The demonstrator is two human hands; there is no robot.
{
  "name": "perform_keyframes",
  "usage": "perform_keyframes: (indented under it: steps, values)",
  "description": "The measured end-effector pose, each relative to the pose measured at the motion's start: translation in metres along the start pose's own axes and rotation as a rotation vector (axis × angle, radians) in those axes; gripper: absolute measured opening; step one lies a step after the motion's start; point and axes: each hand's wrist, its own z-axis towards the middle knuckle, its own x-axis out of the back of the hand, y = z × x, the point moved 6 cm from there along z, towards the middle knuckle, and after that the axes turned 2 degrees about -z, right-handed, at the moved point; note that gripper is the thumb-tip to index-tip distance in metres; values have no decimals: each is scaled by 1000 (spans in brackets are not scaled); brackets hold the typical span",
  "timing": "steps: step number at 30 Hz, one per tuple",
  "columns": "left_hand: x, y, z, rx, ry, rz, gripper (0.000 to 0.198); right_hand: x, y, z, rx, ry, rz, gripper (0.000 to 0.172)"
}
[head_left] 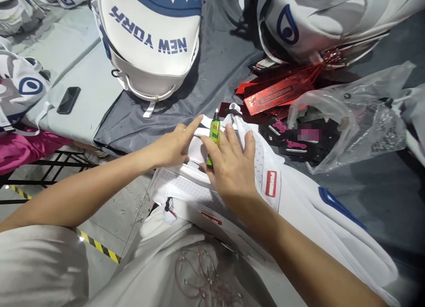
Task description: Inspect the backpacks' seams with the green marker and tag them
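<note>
A white backpack [295,192] lies across the table's near edge with its straps and red label patch facing up. My right hand [230,163] rests over its top part, with a green marker [214,132] held under the thumb and index finger; the marker's pale tip points away from me. To the left, my left hand [174,145] touches the white fabric near the bag's top handle, its index finger stretched out and its thumb apart. Whether its curled fingers pinch any fabric is hard to see.
A white backpack [156,41] lettered NEW YORK stands beyond my hands. Another bag [308,24] stands at the upper right. Red tags [279,92], black tags [299,139] and a clear plastic bag [361,117] lie right. A phone [68,100] lies left.
</note>
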Motion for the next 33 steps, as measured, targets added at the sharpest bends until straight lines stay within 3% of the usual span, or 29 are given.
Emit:
perform_keyframes:
  steps: [3, 5, 8, 10, 13, 16, 23, 29, 33]
  values:
    - [1, 0, 0, -22, 15, 24, 109, 24, -5, -13, 60, 103, 111, 29]
    - [0, 0, 0, -26, 19, 23, 108, 37, 1, -25, 44, 103, 275, 35]
    - [-1, 0, -2, -27, 16, 48, 107, 41, 21, -36, -86, -45, 537, 45]
    - [0, 1, -2, -30, 17, 69, 107, 34, 29, -34, -136, -196, 626, 38]
    - [-1, 0, -3, -35, 13, 78, 108, 21, 30, -21, -173, -349, 630, 22]
    - [-1, 0, -2, -36, 16, 93, 107, 10, 18, -9, -208, -430, 586, 20]
    - [-4, -2, 1, -47, 17, 124, 107, 16, -2, -14, -122, -205, 480, 28]
    - [-6, -4, 3, -50, 26, 143, 105, 16, -5, -17, -157, -183, 360, 26]
    - [-7, -3, 4, -55, 18, 143, 104, 16, -12, -16, -174, -190, 406, 27]
